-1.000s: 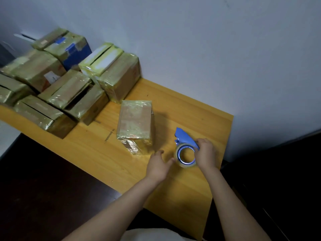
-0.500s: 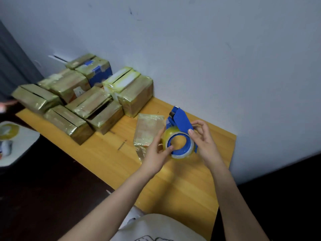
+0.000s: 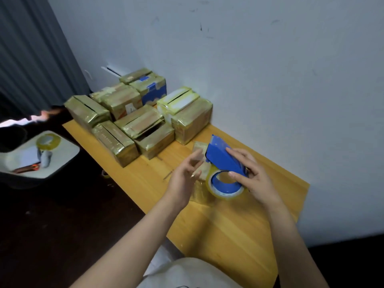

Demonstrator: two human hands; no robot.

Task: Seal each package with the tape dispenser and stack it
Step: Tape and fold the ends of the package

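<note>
The dispenser (image 3: 225, 161), blue w/ a roll (image 3: 226, 189) of clear tape, is held above the table (image 3: 239, 225) by the right hand (image 3: 257, 180). Its fingers (image 3: 239, 154) curl over the blue top, and the thumb presses on the roll's blue hub. The roll sits below the thumb; the cutter end points away from the fingertips, toward the wall (image 3: 270, 69).

The left hand (image 3: 184, 180) is released, fingers (image 3: 194, 161) loosely straight, grasping nothing. The tips are just beside the dispenser's front; I cannot tell if they touch it.

One package (image 3: 200, 145) lies on the table behind the left fingers, mostly hidden by them and by the dispenser, approx. btw. the two hands' fingertips.

Beyond the left fingertips, well apart, taped boxes (image 3: 133, 121) stand at the far table end near the wall, some on top of others. Further left of the left hand, off the table, is a white seat (image 3: 66, 154) w/ a second roll (image 3: 48, 141) and small items too blurred to tell. A grey curtain (image 3: 31, 59) hangs behind it.
</note>
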